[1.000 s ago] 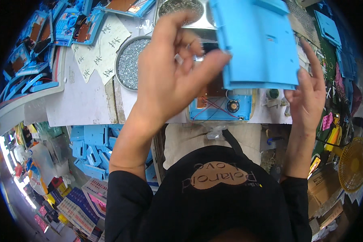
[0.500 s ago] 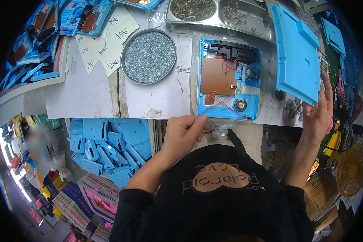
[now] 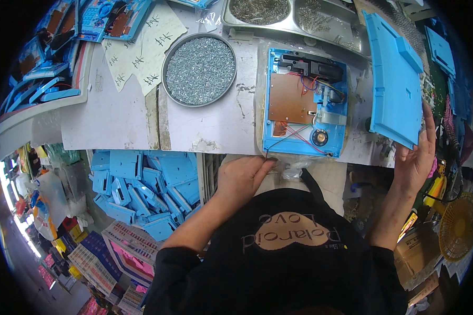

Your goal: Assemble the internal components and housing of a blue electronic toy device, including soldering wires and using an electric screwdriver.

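Note:
An open blue plastic casing [image 3: 304, 105] lies on the white worktable [image 3: 115, 115], showing a brown circuit board, a black part, coloured wires and a small round speaker. My left hand [image 3: 243, 177] rests at the table's front edge just below the casing's lower left corner, fingers curled on a thin wire or small piece; what it pinches is too small to tell. My right hand [image 3: 416, 157] holds a blue plastic cover panel [image 3: 393, 79] by its lower end, upright to the right of the casing.
A round metal dish of small screws [image 3: 199, 69] sits left of the casing. A steel tray [image 3: 294, 18] with more screws is behind it. Paper sheets [image 3: 142, 42] and blue parts lie at the far left. A bin of blue panels [image 3: 142, 189] sits below the table.
My left hand dropped from the raised cover panel down to the table's front edge. The right hand carried the panel off to the right, uncovering the open casing.

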### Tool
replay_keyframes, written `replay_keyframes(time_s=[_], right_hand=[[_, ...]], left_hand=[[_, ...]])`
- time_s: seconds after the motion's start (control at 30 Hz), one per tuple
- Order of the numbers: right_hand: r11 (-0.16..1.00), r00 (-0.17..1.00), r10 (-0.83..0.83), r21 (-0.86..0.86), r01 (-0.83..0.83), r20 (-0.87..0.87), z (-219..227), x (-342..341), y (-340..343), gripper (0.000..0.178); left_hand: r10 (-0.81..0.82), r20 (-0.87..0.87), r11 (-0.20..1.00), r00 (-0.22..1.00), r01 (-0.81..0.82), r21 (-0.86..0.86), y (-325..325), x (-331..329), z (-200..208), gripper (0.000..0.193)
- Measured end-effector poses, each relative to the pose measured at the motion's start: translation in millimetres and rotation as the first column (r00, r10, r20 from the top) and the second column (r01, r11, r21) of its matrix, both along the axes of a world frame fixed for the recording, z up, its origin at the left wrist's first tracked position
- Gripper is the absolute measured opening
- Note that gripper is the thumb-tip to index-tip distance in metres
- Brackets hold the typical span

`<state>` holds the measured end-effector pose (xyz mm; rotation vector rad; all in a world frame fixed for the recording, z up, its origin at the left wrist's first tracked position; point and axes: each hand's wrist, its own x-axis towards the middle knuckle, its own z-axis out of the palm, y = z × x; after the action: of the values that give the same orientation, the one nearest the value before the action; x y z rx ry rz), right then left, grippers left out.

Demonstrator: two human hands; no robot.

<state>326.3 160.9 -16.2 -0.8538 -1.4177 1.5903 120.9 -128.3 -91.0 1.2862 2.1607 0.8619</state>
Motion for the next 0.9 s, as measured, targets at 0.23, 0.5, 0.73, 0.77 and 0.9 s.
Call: replay_keyframes(time_s=[0.23,0.5,0.73,0.77,0.9], right_hand=[[1.0,0.998,-0.004,0.009,0.004,-0.065,-1,6,2,0.057],[0.986,0.983,0.136,-0.085,-0.147,-0.121,16,-72,-31,0.059],[0.928,0.917,0.218,0.221,-0.301,0.335,0,-43,-48,0.058],[0.909,0.889,0.202,0.259,-0.326,0.41,-12,-31,-53,0.058],[0.915,0.863,0.17,0.248,-0.317,0.475,-40,-16,-75,0.055]], left_hand=[[-0.235,-0.005,0.935,0.972,0.224,-0.275,-14,-45,56,0.031],[-0.016,0.698,0.87,0.716,-0.334,0.363,117,-80,124,0.072],[-0.005,0.156,0.941,0.988,-0.048,0.335,124,-75,82,0.078],[-0.024,0.105,0.95,0.994,-0.01,0.311,118,-69,81,0.077],[-0.077,-0.023,0.962,0.997,0.081,0.26,106,-58,65,0.069]])
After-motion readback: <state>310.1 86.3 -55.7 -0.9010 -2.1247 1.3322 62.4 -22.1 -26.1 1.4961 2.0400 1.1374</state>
